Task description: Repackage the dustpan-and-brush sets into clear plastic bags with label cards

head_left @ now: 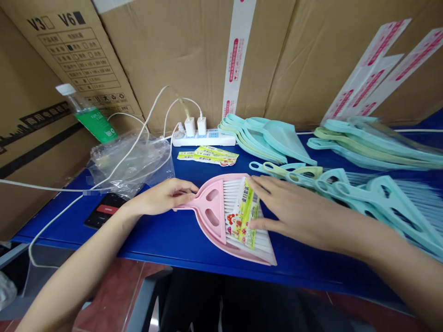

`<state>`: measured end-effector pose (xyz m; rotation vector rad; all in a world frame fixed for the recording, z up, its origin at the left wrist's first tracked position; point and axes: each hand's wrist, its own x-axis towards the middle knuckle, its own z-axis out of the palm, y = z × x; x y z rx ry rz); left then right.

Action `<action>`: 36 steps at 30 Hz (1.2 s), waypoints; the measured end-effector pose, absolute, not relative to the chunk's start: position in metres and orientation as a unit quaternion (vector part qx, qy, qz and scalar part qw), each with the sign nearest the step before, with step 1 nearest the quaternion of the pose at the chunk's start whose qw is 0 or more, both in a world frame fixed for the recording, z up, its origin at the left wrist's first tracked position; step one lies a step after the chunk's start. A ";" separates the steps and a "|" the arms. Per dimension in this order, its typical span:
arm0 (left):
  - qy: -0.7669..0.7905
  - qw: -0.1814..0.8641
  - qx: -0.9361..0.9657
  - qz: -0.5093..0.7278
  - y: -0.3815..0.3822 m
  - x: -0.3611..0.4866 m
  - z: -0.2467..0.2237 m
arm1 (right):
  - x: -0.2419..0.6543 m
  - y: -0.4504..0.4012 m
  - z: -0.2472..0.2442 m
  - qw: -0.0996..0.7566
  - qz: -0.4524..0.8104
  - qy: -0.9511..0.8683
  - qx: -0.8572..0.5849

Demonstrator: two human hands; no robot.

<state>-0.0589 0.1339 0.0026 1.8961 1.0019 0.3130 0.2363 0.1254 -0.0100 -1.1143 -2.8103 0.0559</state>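
A pink dustpan [238, 258] lies near the table's front edge, its handle pointing left. Nested inside it is a pink hand brush [215, 216] with white bristles. My left hand [169, 196] is closed around the handle end, thumb on top. Across the bristles rests a yellow-green and white printed label card [244, 214] with a mushroom picture. My right hand [282, 207] reaches in from the right, thumb and fingers spread apart, their tips touching the card's right side. Part of the bristles is hidden under the card and my right hand.
Several label cards [207, 156] lie behind the dustpan, before a white power strip [204, 138]. Turquoise dustpans [280, 136] and brushes [391, 193] are piled right. A bottle [93, 120], clear plastic bags [131, 159], a phone [104, 210] and white cables are left. Cardboard boxes [194, 55] stand behind.
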 end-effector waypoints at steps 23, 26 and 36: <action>0.417 0.451 0.780 0.117 0.134 -0.059 0.005 | 0.234 0.122 -0.014 -0.001 0.092 -0.936 -0.339; 0.419 0.449 0.781 0.115 0.134 -0.058 0.006 | 0.235 0.126 -0.014 -0.005 0.111 -0.936 -0.335; 0.424 0.438 0.785 0.109 0.134 -0.060 0.004 | 0.234 0.113 -0.012 -0.006 0.054 -0.942 -0.331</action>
